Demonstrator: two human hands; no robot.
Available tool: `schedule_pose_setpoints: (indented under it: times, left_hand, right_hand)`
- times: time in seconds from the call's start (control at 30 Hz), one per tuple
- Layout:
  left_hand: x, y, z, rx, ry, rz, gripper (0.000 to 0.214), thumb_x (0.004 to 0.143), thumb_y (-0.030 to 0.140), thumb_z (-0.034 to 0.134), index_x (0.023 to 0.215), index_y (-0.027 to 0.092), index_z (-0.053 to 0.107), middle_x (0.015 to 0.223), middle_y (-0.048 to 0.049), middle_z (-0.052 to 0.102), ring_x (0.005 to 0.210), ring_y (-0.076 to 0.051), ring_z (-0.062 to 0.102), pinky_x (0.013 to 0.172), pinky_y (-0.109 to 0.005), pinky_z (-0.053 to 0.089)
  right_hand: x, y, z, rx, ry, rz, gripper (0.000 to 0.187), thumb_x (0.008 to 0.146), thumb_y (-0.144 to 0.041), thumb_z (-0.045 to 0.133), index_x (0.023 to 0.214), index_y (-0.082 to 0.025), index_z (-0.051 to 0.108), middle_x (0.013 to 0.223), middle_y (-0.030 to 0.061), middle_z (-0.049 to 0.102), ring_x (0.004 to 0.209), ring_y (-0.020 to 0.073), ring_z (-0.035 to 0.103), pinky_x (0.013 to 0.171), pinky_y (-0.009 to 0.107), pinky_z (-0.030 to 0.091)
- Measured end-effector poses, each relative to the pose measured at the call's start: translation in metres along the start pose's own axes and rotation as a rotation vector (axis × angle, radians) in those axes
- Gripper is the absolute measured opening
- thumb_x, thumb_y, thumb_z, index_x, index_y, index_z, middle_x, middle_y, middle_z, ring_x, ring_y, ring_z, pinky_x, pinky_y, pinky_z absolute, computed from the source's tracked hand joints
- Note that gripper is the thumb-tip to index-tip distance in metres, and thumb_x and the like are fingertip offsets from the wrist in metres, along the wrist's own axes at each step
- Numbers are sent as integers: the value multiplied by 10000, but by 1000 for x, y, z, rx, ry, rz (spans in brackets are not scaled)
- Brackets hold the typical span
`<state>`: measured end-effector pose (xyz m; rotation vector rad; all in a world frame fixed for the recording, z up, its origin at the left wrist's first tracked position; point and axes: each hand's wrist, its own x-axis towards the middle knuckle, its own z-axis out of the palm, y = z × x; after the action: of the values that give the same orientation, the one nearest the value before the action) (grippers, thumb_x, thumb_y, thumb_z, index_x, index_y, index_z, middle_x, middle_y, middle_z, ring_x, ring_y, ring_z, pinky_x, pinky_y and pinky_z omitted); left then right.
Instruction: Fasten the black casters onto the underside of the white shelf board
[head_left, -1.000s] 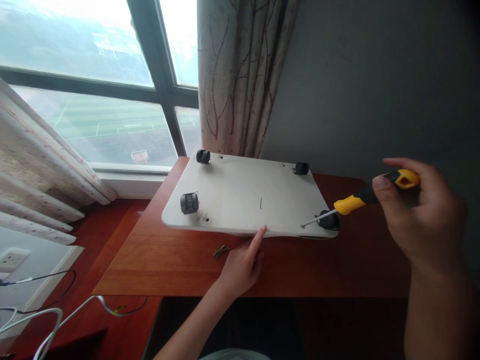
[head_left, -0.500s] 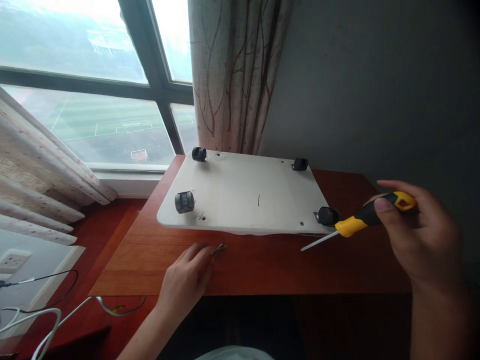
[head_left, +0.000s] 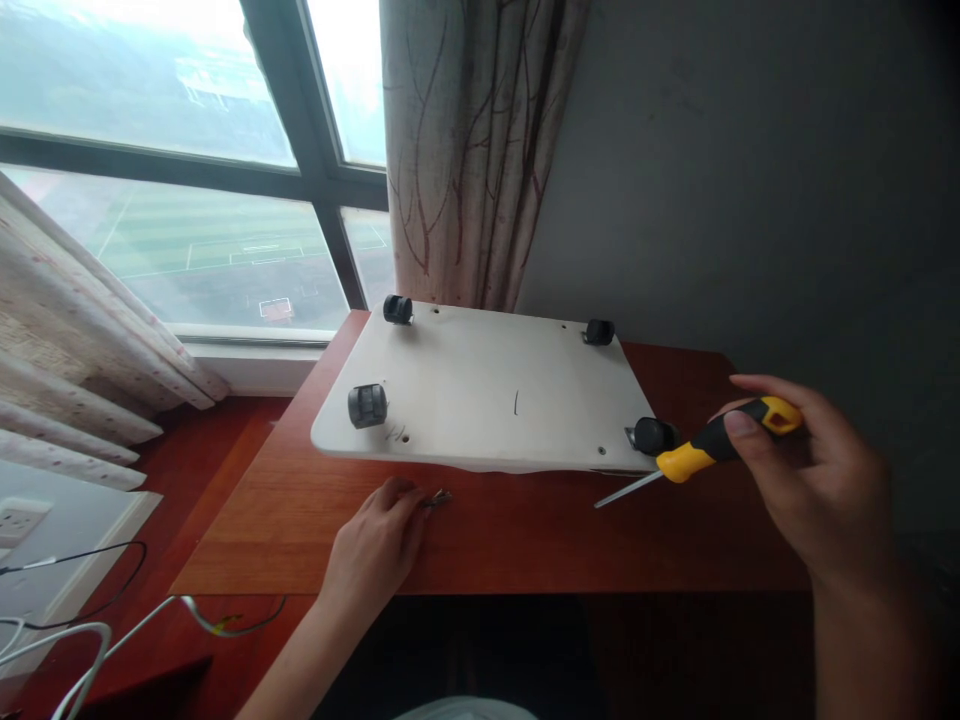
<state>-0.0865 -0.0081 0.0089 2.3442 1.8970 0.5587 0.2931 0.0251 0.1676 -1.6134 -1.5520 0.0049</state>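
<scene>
My right hand (head_left: 810,470) is closed round the yellow-and-black handle of a screwdriver (head_left: 694,455), whose metal tip points left and down over the table front. Low over the tabletop, my left hand (head_left: 381,535) has its fingers pinched together at a small bunch of metal pieces that look like screws (head_left: 439,497). Beyond both hands lies a white board (head_left: 480,385) with black casters at its corners. The front right caster (head_left: 654,435) is just behind the screwdriver; the front left caster (head_left: 367,405) stands beyond my left hand. Small holes show near the board's corners.
The reddish-brown table (head_left: 247,545) has its front edge close to me. A window (head_left: 225,260) and curtain (head_left: 465,150) are behind it at the left. White and black cables (head_left: 82,660) hang at the lower left near a wall socket (head_left: 19,522).
The right hand and screwdriver have shifted a little left and slightly down. My left hand stays at the small metal pieces. The view has moved very slightly.
</scene>
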Motion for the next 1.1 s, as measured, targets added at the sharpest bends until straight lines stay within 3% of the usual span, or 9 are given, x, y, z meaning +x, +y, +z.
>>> schedule_pose_setpoints:
  times: [0.23, 0.4, 0.63, 0.83, 1.1]
  left_hand:
    - [0, -1, -1, -102, 129, 75, 230, 1017, 260, 445, 1090, 200, 655, 1095, -72, 690, 902, -212, 704, 722, -303, 569]
    - [3, 11, -3, -389, 178, 114, 164, 992, 220, 521, 1084, 216, 656, 1065, -59, 703, 948, -181, 695, 810, -275, 568]
    - [1, 48, 6, -760, 106, 54, 169, 941, 159, 590, 1093, 214, 638, 951, -26, 715, 718, -112, 650, 616, -195, 540]
    - [2, 72, 4, -776, 115, 135, 159, 946, 177, 597, 1094, 216, 638, 963, -43, 721, 761, -122, 676, 651, -195, 559]
    - [8, 76, -1, -692, 140, 257, 197, 939, 136, 612, 1118, 218, 600, 944, -28, 709, 782, -116, 668, 715, -206, 563]
  right_hand:
    - [-2, 4, 1, 9, -31, 4, 404, 859, -514, 674, 1220, -332, 669, 1041, 17, 726, 963, 253, 674, 905, 427, 505]
    - [-5, -4, 1, 61, -24, 19, 381, 859, -476, 686, 1211, -332, 673, 1021, 12, 729, 950, 235, 675, 875, 388, 520]
    - [-13, -19, 16, 397, -70, 70, 327, 863, -410, 699, 1165, -287, 683, 960, 32, 720, 913, 226, 683, 790, 337, 564]
    - [-20, -27, 32, 496, -100, 45, 326, 881, -433, 673, 1157, -262, 655, 940, 42, 715, 864, 220, 690, 781, 364, 583]
    - [-25, -35, 37, 476, -163, 61, 311, 899, -449, 652, 1136, -248, 631, 938, 44, 708, 891, 218, 694, 795, 362, 586]
